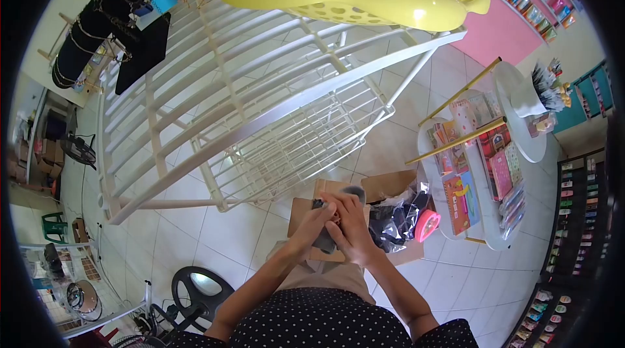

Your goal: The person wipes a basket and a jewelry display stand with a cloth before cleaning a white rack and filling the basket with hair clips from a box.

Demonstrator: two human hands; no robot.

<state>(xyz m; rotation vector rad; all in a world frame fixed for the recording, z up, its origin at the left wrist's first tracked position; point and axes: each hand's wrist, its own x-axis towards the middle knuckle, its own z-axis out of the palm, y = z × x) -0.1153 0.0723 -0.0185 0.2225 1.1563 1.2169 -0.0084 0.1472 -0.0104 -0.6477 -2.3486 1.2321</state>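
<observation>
My left hand (315,225) and my right hand (352,225) come together low in the middle of the view, in front of my body. Both are closed around a soft dark grey item (324,242), which pokes out above and below the fingers. Its kind is not clear, as the hands cover most of it. Just beyond and beneath them lies an open cardboard box (384,186) with its flaps spread. Clear plastic bags with dark contents (396,219) fill its right side. A pink round-edged item (427,225) rests at the box's right edge.
A white slatted rack (260,117) stands ahead, bearing a yellow plastic basket (390,6) and a black necklace stand (84,39). To the right is a tiered shelf (430,172) with books. A black steering-wheel-shaped object (202,286) lies at lower left on the tiled floor.
</observation>
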